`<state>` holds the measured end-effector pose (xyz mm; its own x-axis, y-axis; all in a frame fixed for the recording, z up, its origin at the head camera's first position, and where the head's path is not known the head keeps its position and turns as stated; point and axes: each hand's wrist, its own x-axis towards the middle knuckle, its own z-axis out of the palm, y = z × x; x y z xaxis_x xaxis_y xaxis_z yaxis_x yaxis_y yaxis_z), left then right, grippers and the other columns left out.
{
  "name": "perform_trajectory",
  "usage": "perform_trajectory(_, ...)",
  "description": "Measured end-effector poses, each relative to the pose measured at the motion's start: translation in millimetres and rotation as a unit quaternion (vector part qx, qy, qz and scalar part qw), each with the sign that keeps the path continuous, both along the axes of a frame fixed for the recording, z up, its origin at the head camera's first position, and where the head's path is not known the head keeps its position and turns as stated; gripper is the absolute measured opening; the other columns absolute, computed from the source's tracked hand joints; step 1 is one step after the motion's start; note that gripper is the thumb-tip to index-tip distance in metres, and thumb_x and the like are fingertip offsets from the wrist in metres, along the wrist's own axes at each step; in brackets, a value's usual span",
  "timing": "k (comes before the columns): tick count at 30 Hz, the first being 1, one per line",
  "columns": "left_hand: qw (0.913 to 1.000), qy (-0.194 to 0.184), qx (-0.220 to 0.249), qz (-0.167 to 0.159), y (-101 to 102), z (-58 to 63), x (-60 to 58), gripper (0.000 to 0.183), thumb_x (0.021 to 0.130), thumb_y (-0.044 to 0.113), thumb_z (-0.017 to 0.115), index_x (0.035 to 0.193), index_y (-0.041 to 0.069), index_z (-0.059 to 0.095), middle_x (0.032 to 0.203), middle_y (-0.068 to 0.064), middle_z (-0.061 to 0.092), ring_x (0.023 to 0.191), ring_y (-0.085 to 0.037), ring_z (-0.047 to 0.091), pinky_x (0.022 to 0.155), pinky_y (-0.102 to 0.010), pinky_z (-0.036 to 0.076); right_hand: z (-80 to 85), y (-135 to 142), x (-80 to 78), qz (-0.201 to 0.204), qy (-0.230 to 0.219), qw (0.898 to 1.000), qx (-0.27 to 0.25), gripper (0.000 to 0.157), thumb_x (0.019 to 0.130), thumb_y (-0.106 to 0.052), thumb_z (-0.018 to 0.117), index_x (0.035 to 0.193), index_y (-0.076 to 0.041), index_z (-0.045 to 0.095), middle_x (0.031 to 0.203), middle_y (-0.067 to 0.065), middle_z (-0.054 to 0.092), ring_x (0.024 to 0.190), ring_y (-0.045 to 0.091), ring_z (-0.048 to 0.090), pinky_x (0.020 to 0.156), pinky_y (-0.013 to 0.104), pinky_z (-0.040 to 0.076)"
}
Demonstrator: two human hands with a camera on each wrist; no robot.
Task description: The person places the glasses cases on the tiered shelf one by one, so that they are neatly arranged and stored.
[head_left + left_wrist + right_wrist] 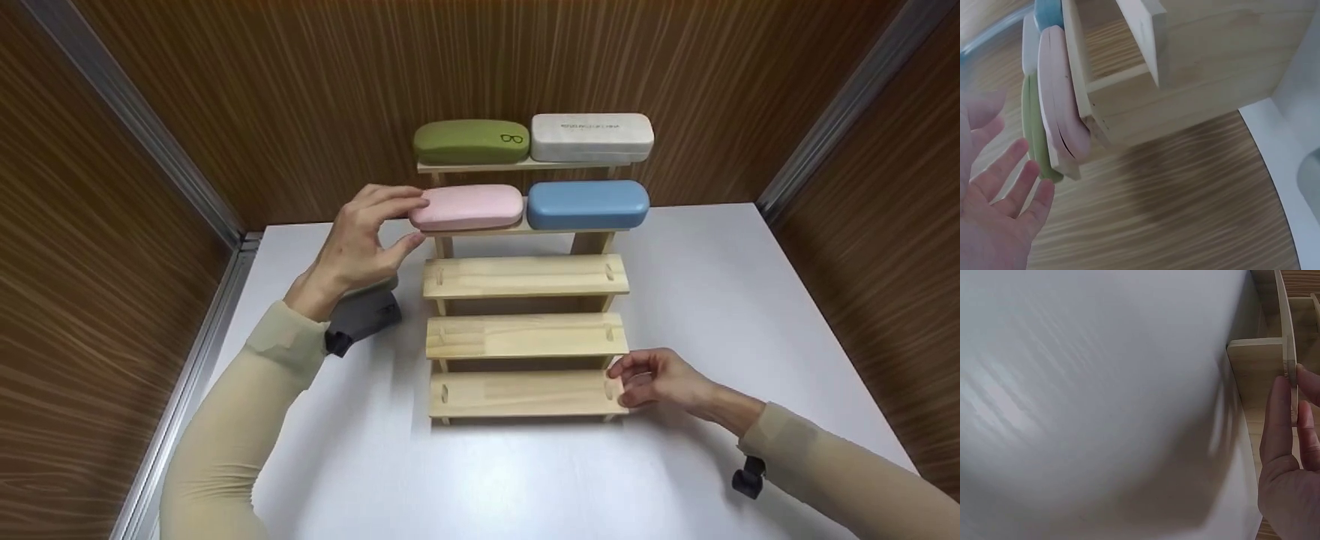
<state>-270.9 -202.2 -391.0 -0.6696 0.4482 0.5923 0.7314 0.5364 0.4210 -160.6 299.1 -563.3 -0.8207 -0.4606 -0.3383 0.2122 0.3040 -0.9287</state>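
A stepped wooden rack (525,276) stands on the white table. Its second step from the top carries a pink glasses case (472,208) and a blue glasses case (589,204). On the top step sit a green glasses case (469,142) and a white glasses case (592,139). My left hand (364,240) is at the pink case's left end, fingers extended; the left wrist view shows its palm (1002,219) holding nothing. With thumb and fingers, my right hand (664,382) pinches the right end of the lowest board (1289,360).
A dark grey glasses case (367,313) lies on the table (510,480) left of the rack, partly hidden by my left wrist and the band there. Something grey-green sits against it. Wood-grain panels (480,60) wall the table's back and sides.
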Motion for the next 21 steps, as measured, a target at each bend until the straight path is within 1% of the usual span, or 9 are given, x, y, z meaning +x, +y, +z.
perform_trajectory(4,0.9999,-0.012,0.0,0.012,-15.7,-7.3,6.4,0.04,0.097,0.014,0.084,0.136,0.005,0.079,0.141,-0.016,0.079,0.131,-0.037,0.071,0.113,-0.055,0.058,-1.5,0.7,1.9,-0.001,-0.003,1.0,-0.01,0.048,0.086,0.005,0.086,0.129,0.016,0.068,0.101,-0.006,0.074,0.088,0.003,0.072,0.08,0.02,0.067)
perform_trajectory(8,0.9988,-0.029,0.002,0.038,-33.4,-17.6,12.9,0.04,0.096,0.014,0.084,0.135,0.005,0.08,0.138,-0.016,0.08,0.129,-0.037,0.073,0.111,-0.057,0.059,-2.6,1.6,4.6,-0.002,-0.002,1.0,-0.025,0.048,0.088,0.007,0.084,0.132,0.017,0.068,0.097,-0.009,0.074,0.085,0.001,0.073,0.079,0.021,0.067)
perform_trajectory(11,0.9975,-0.038,0.002,0.06,-47.5,-28.0,17.8,0.039,0.096,0.013,0.085,0.134,0.003,0.08,0.137,-0.017,0.081,0.128,-0.038,0.074,0.106,-0.056,0.06,-3.4,1.7,6.4,-0.006,-0.005,0.999,-0.031,0.047,0.089,0.007,0.082,0.133,0.015,0.069,0.096,-0.01,0.075,0.086,0.0,0.074,0.08,0.021,0.068)
perform_trajectory(15,0.995,-0.056,0.006,0.082,-65.4,-43.3,24.3,0.036,0.097,0.011,0.085,0.132,0.002,0.08,0.135,-0.018,0.081,0.127,-0.039,0.075,0.099,-0.054,0.062,-2.9,0.9,8.3,-0.011,-0.004,0.999,-0.034,0.045,0.09,0.007,0.081,0.133,0.013,0.071,0.098,-0.01,0.079,0.088,0.0,0.076,0.082,0.021,0.068)
perform_trajectory(18,0.992,-0.079,0.01,0.098,-76.1,-54.2,29.8,0.034,0.098,0.012,0.084,0.131,0.002,0.08,0.134,-0.018,0.081,0.127,-0.04,0.075,0.098,-0.054,0.063,-2.0,0.6,9.6,-0.014,0.0,0.999,-0.038,0.044,0.09,0.008,0.081,0.133,0.012,0.072,0.1,-0.009,0.082,0.09,0.002,0.078,0.083,0.022,0.069)
perform_trajectory(21,0.9884,-0.1,0.014,0.114,-83.7,-65.1,35.1,0.035,0.098,0.012,0.085,0.131,0.003,0.08,0.134,-0.018,0.081,0.126,-0.04,0.076,0.098,-0.056,0.063,-1.5,0.7,11.4,-0.017,0.004,0.999,-0.041,0.044,0.09,0.008,0.081,0.133,0.013,0.072,0.103,-0.008,0.084,0.091,0.003,0.08,0.084,0.023,0.069)
